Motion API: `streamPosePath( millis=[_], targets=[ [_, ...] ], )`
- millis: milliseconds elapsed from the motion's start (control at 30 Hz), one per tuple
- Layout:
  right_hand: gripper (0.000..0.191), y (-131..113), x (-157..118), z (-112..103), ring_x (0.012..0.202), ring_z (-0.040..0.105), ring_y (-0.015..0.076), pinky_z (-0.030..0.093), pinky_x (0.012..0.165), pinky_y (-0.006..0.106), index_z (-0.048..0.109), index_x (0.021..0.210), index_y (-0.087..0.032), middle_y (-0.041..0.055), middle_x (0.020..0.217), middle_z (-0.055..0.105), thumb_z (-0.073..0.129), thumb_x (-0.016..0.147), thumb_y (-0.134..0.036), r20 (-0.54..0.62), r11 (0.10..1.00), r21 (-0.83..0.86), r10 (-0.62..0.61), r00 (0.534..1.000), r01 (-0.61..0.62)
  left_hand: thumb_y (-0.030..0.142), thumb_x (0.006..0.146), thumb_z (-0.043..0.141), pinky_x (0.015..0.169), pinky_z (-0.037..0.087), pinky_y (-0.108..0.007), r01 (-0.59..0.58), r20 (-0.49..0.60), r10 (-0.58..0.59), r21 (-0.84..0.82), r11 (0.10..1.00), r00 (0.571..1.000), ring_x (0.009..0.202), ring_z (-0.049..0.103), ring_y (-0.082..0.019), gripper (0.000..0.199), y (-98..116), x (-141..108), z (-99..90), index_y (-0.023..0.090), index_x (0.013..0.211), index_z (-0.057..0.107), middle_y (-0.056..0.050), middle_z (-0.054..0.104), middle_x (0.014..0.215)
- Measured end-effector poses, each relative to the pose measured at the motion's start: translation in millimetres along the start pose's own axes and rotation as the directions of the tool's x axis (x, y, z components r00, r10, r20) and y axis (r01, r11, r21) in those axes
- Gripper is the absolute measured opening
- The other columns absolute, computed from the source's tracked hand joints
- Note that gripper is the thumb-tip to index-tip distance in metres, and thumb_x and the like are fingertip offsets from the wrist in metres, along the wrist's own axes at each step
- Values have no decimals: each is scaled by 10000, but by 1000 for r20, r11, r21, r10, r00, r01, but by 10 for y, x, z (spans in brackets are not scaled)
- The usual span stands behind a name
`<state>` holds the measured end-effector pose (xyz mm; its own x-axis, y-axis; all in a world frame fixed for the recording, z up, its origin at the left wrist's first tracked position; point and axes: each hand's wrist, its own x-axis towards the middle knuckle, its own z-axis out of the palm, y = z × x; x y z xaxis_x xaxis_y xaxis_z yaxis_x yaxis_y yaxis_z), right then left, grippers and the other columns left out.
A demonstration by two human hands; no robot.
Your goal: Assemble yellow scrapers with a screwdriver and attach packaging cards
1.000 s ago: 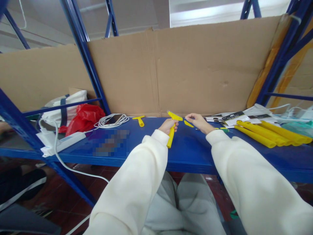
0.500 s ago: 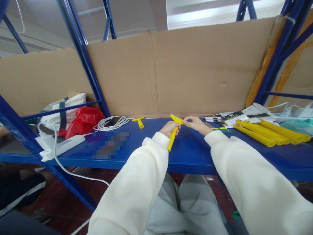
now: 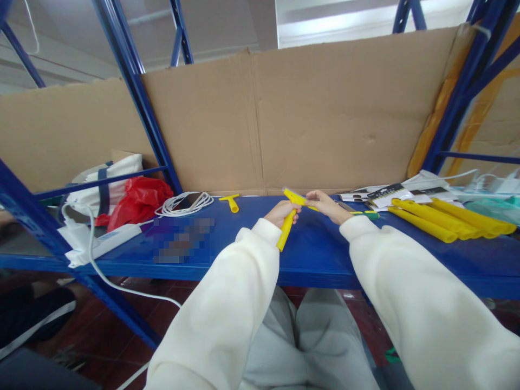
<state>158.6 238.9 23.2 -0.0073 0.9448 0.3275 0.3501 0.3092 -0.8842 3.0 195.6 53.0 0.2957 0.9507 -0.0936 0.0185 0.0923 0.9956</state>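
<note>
My left hand is closed around the neck of a yellow T-shaped squeegee, its tubular handle slanting down toward me. A pale, see-through strip, perhaps the blade, shows along the top of its head. At the head's right end, the fingers of my right hand pinch the edge; what exactly lies between the fingertips is too small to tell. Another yellow T-shaped head with a short stub lies at the back of the blue shelf. Beyond my right wrist is a green-and-yellow tool, partly hidden by my hand.
Several yellow tubes lie at the right, near black-and-white packets. Coiled white cable, a red plastic bag and a power strip occupy the left. A cardboard panel stands behind, between blue posts.
My right fingers have shifted slightly up and right along the squeegee head, and more of its clear strip shows. My left hand holds its place.
</note>
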Motion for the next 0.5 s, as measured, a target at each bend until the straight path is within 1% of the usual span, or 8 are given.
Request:
streamPosePath(
  millis=[133,267,400,467,500],
  targets=[
    [250,-14,-9,-12,1027,614,176,460,931,307,622,997,-176,58,1101,678,638,749,-153,38,999,-19,43,998,-43,17,883,433,370,303,-186,25,16,-25,3,1000,1000,343,361,-56,211,4,-7,0,166,746,494,67,447,507],
    [281,-10,-32,-33,1044,609,200,456,934,324,656,1039,-182,61,1129,688,647,760,-211,63,995,-60,78,995,-75,8,884,435,365,299,-188,43,26,-43,0,999,999,335,353,-58,221,5,-22,-3,164,740,498,64,448,498],
    [248,2,5,-58,986,630,200,479,886,312,688,1020,-182,69,1084,715,646,803,-295,76,993,-111,38,996,-29,13,896,434,366,288,-186,34,15,-34,-35,999,999,330,344,-53,236,11,-26,-7,173,728,479,66,443,494],
    [234,2,45,-115,957,644,206,491,869,320,703,982,-168,90,1041,730,602,858,-338,70,978,-210,-2,998,17,17,908,427,369,284,-184,17,-7,-18,-62,998,1000,331,343,-50,252,14,-23,-9,179,718,457,70,438,490],
    [239,4,65,-163,959,649,218,493,873,336,711,948,-162,105,1021,735,575,880,-347,57,955,-295,-20,998,36,17,912,425,371,283,-184,10,-21,-12,-74,997,1000,332,345,-49,258,16,-21,-10,181,714,449,71,436,488]
  ],
)
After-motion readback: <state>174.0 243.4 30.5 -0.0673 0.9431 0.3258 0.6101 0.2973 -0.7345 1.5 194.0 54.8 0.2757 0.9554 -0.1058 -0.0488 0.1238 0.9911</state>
